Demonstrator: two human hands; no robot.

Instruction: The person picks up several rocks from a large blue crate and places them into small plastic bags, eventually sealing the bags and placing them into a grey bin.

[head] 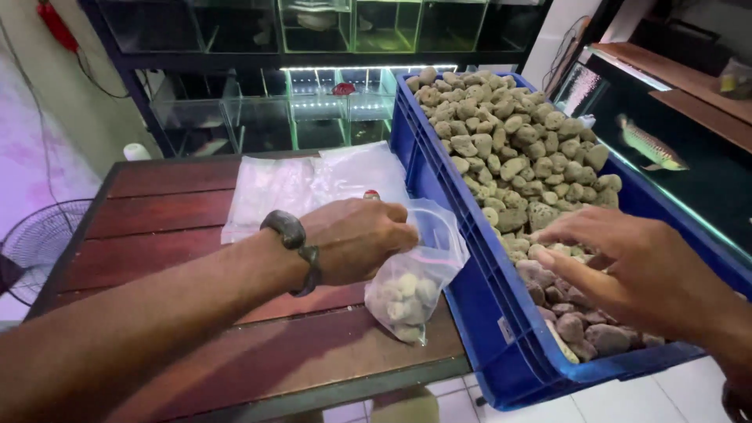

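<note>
We hold a small clear plastic bag (413, 274) with our left hand (356, 239). The hand is closed around the top edge of the bag and keeps its mouth up. The bag hangs at the edge of the dark red wooden desk (180, 235), just beside the wall of the big blue crate (478, 298).

The bag already has some pale stones in its bottom, about a third of the way up as far as we can see. The top part looks empty, so we think there is room for more. That makes us judge the filling as begun but not finished.

Our right hand (634, 262) is at 3 o'clock from the bag. It lies over the porous stones (513, 153) in the crate, palm down, fingers spread and a bit bent, touching the stones. We cannot tell if it has a stone under it.

The crate is nearly full of stones, heaped high at its far end, at 12 o'clock.

More flat clear bags (305, 188) lie on the desk at 11 o'clock from our left hand. They look empty, so we think they are yet to be filled.

A long fish (650, 146) swims in a dark tank at 2 o'clock.
</note>
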